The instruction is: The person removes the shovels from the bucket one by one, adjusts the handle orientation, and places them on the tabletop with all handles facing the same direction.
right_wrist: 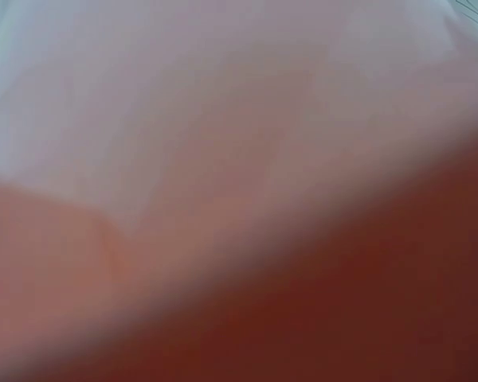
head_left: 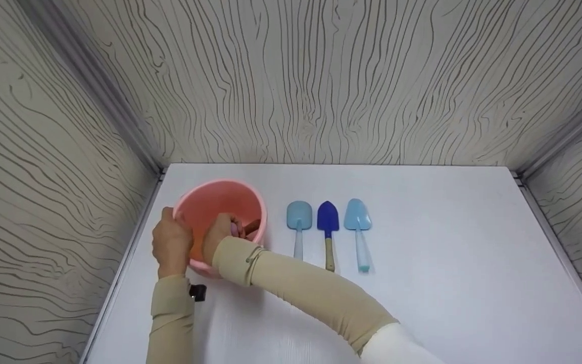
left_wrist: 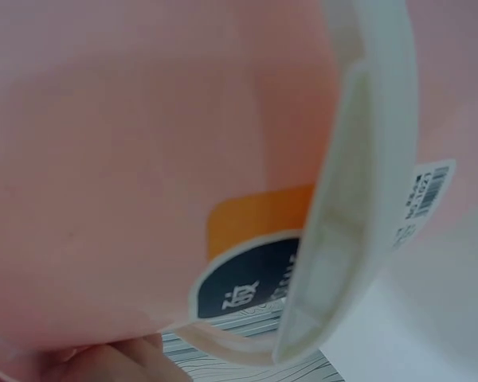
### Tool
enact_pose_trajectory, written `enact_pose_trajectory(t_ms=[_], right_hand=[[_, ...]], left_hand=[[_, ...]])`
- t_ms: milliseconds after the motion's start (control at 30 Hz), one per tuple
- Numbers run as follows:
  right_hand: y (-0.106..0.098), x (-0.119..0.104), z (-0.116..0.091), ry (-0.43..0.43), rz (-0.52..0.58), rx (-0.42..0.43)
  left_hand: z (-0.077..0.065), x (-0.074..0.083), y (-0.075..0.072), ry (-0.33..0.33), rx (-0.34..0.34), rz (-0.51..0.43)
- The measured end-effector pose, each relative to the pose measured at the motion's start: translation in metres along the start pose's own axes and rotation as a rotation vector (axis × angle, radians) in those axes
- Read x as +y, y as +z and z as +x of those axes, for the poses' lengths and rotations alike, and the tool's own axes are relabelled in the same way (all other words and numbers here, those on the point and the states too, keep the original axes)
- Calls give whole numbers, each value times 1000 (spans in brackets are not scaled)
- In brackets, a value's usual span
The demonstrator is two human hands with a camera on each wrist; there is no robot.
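Observation:
A pink bucket stands tilted at the left of the white table. My left hand grips its rim on the left side; in the left wrist view its fingers show at the lower edge. Reaching inside over the near rim, my right hand has its fingers curled round a small purplish thing, mostly hidden by the hand. Beside those fingers a brown stick-like piece lies in the bucket. The right wrist view is mostly a blur of pink and dark red.
Right of the bucket, a light-blue shovel, a dark-blue trowel with a wooden handle and a second light-blue scoop lie in a row. The right sleeve overlaps the first handle. Wood-patterned walls enclose the table.

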State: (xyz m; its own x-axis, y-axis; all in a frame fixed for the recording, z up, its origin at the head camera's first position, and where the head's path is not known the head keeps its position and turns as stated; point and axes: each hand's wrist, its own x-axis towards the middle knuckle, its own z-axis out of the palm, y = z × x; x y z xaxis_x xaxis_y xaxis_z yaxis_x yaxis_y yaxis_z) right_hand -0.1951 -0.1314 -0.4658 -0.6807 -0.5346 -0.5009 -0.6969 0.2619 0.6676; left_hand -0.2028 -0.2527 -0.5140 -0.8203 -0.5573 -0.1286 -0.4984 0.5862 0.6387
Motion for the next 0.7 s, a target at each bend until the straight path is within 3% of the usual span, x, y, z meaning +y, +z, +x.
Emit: enact_pose_trajectory(t_ms=[233, 433, 700], right_hand=[[1, 6, -4, -26, -13, 31], [-2, 13, -4, -11, 45, 55], [-12, 24, 6, 82, 320, -31]], left_hand=[[2, 2, -3, -13, -21, 8], [3, 6, -3, 1, -6, -4], [0, 3, -1, -8, 2, -14]])
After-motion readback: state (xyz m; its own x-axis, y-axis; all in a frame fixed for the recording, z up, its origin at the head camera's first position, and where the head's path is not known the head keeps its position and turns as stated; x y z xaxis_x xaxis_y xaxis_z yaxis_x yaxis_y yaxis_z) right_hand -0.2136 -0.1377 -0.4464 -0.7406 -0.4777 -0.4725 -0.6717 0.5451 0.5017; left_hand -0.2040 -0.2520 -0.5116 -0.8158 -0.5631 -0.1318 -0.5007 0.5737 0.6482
